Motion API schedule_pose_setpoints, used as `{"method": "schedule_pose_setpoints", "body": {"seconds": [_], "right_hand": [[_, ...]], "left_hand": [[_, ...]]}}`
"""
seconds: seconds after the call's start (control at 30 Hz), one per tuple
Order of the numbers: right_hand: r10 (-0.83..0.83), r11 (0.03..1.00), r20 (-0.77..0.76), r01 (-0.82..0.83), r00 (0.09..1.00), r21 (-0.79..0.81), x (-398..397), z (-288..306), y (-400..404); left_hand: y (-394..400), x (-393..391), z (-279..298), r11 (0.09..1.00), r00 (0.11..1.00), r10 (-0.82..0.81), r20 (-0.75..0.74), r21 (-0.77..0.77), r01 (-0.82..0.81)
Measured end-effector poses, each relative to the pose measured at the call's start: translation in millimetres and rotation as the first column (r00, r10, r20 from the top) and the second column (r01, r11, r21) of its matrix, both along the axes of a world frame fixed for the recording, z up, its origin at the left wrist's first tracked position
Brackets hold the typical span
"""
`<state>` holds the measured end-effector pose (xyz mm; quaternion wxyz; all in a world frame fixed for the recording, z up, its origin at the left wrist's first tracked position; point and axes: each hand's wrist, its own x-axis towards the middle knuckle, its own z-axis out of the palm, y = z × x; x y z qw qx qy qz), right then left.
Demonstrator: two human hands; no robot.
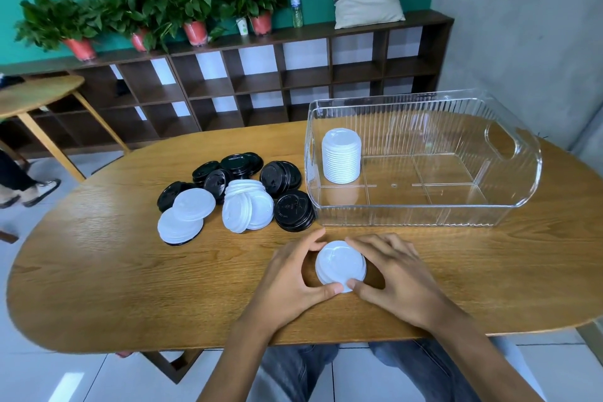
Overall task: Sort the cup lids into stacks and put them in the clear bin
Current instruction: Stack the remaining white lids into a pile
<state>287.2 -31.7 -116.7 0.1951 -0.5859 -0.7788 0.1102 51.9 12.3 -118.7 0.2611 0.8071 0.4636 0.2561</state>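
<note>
1. Both hands closed round a small stack of white round plastic cup lids (pixel 340 265) on the oval wooden table (pixel 98 271), near its front edge; left hand (pixel 293 281) curled on the left rim, thumb at the near edge, fingers at the far edge; right hand (pixel 396 274) mirroring it on the right rim, thumbs nearly touching.
2. Probably squaring up a new white stack before carrying it over; number of lids in it hard to tell from above.
3. Clear ribbed plastic bin (pixel 424 215) just beyond the hands, to the right; already holding one tall stack of white lids (pixel 341 157) in its far left corner; rest of the bin floor bare.
4. Still loose on the table, left of the bin: a leaning fan of white lids (pixel 247 209), two overlapping flat white lids (pixel 186 215), and glossy black round lids (pixel 295 210) scattered round them, some already nested in short stacks.
5. To do this step well: press evenly from both sides so rims nest flush; keep thumbs low to stop the bottom lid sliding out; add the remaining white lids before lifting; lift upright over the bin wall; set down beside the white stack inside, apart from where the black ones will go.
</note>
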Motion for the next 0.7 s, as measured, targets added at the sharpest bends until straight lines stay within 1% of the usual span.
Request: {"method": "schedule_pose_setpoints", "body": {"seconds": [0.1,0.13,0.17,0.2,0.23,0.27,0.3,0.33,0.37,0.4,0.43,0.5,0.57,0.63,0.7], "right_hand": [[-0.005,1.000,-0.009,0.005,1.000,0.000,-1,2,0],[-0.011,1.000,-0.020,0.011,1.000,-0.003,0,2,0],[-0.015,1.000,-0.030,0.014,0.999,-0.005,0,3,0],[-0.016,1.000,-0.035,0.016,0.999,-0.005,1,3,0],[-0.018,1.000,-0.036,0.018,0.999,-0.008,1,4,0],[-0.022,1.000,-0.038,0.021,0.999,-0.014,1,4,0],[-0.025,0.999,-0.046,0.024,0.999,-0.021,0,5,0],[-0.027,0.999,-0.056,0.025,0.998,-0.026,0,5,0],[-0.029,0.999,-0.064,0.028,0.998,-0.031,-1,6,0],[-0.032,0.999,-0.068,0.030,0.997,-0.033,-1,7,0],[-0.036,0.999,-0.068,0.034,0.997,-0.035,-1,8,0],[-0.041,0.999,-0.081,0.038,0.996,-0.039,-1,9,-1],[-0.045,0.999,-0.110,0.041,0.993,-0.036,-1,8,-2],[-0.040,0.999,-0.117,0.037,0.992,-0.028,-1,8,-3],[-0.043,0.999,-0.133,0.039,0.990,-0.029,-1,8,-3]], "left_hand": [[-1,2,1,1.000,1.000,-0.027,-0.011,0.015,0.028],[-1,2,2,0.999,0.999,-0.040,0.012,0.002,0.040],[0,2,1,0.999,0.997,-0.040,0.070,-0.028,0.043],[1,-1,2,0.998,0.987,-0.011,0.162,-0.061,0.021],[3,-6,3,0.997,0.964,0.061,0.260,-0.070,-0.044],[6,-13,4,0.986,0.926,0.165,0.339,-0.040,-0.162],[12,-22,5,0.950,0.877,0.283,0.388,0.014,-0.313],[20,-32,6,0.887,0.820,0.395,0.415,0.060,-0.457],[28,-42,7,0.818,0.765,0.492,0.416,0.080,-0.569],[37,-51,9,0.769,0.731,0.563,0.386,0.080,-0.635],[45,-56,10,0.744,0.718,0.611,0.333,0.070,-0.665],[57,-61,10,0.728,0.721,0.666,0.192,0.043,-0.684],[64,-60,7,0.730,0.730,0.675,0.104,0.045,-0.681],[65,-60,4,0.741,0.741,0.663,0.112,0.048,-0.670],[62,-63,3,0.747,0.728,0.650,0.219,-0.006,-0.665]]}}
